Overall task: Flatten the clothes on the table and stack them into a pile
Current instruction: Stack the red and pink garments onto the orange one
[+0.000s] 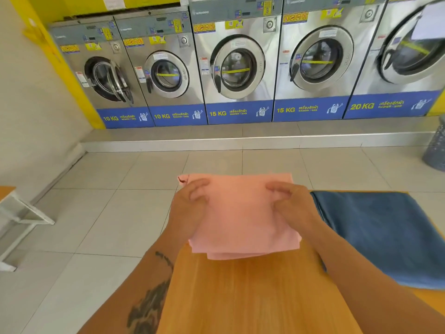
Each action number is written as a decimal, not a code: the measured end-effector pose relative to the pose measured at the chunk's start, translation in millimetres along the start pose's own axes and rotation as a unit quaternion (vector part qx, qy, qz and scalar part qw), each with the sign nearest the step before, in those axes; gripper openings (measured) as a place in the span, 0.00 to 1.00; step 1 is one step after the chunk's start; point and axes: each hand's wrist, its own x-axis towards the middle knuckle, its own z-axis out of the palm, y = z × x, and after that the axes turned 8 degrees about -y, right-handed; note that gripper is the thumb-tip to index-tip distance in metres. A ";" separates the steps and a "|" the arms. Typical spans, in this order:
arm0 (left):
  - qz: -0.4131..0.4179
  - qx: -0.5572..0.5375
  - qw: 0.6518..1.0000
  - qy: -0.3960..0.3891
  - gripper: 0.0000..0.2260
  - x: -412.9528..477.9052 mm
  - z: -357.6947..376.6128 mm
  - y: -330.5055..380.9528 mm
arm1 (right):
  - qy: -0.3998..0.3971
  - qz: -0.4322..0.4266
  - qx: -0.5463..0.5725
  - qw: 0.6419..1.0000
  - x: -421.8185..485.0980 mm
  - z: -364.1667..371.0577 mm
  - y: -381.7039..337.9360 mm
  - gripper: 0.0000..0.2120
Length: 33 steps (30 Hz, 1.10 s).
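Observation:
A folded pink cloth (pixel 240 220) lies at the far end of the wooden table (pixel 252 292), in layers with its far edge over the table's end. My left hand (pixel 190 203) rests on its left side, fingers bent and pressing into the fabric. My right hand (pixel 293 203) rests on its right side, fingers curled and pinching the cloth. A blue cloth (pixel 385 235) lies flat on the table to the right, beside the pink one, partly under my right forearm.
A row of steel front-loading washing machines (pixel 236 66) stands on a raised step across the tiled floor. One door at the left is open. A white-framed bench (pixel 16 213) is at the left. A dark basket (pixel 437 148) sits at the right edge.

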 end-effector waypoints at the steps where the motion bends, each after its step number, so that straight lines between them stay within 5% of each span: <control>1: 0.006 0.018 1.000 0.006 0.20 16.3 2.2 -4.3 | 0.008 0.002 -0.006 1.000 14.8 2.7 0.1 0.26; 4: 0.005 0.114 0.993 -0.018 0.20 63.7 12.7 -34.7 | -0.008 0.022 -0.086 0.996 46.7 14.1 17.1 0.24; 8: -0.065 0.339 0.935 -0.084 0.23 82.1 39.9 -91.2 | -0.060 0.012 -0.279 0.958 48.3 33.2 65.7 0.23; 18: -0.019 0.453 0.891 -0.027 0.18 56.6 40.0 -87.1 | -0.076 0.107 -0.377 0.917 37.2 40.7 64.3 0.25; 23: 0.027 0.362 0.930 -0.058 0.17 -13.8 9.0 -91.3 | -0.078 0.088 -0.352 0.929 -3.7 28.2 45.0 0.24; 27: 0.021 0.234 0.966 -0.110 0.21 -101.5 -26.5 -111.3 | -0.066 0.080 -0.216 0.971 -78.8 29.2 56.1 0.26; 30: -0.028 0.175 0.972 -0.153 0.21 -161.6 -46.8 -133.1 | -0.152 0.155 -0.116 0.969 -153.8 33.1 61.8 0.22; 33: -0.066 0.213 0.942 -0.252 0.23 -206.5 -53.6 -152.6 | -0.263 0.234 -0.066 0.933 -224.5 44.3 65.5 0.17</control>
